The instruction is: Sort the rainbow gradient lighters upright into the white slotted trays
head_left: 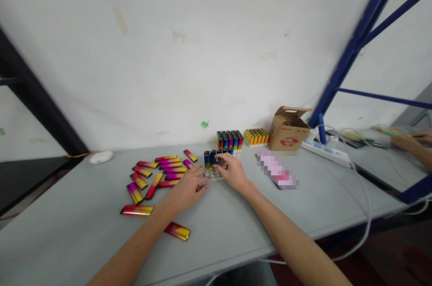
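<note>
Lighter tray (212, 172), right hand (234, 172) pinching a dark lighter (218, 160) in it, left hand (185, 189) spread loose beside it

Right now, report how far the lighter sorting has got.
Done: full trays of multicoloured upright lighters and yellow lighters stand behind. In hand: left hand and right hand at a part-filled pale tray. Left: many pink-and-yellow flat lighters lying loose.

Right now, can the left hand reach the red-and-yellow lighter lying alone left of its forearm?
Probably yes: the lighter lies flat on bare table, nothing over it, and the left hand is close by.
</note>
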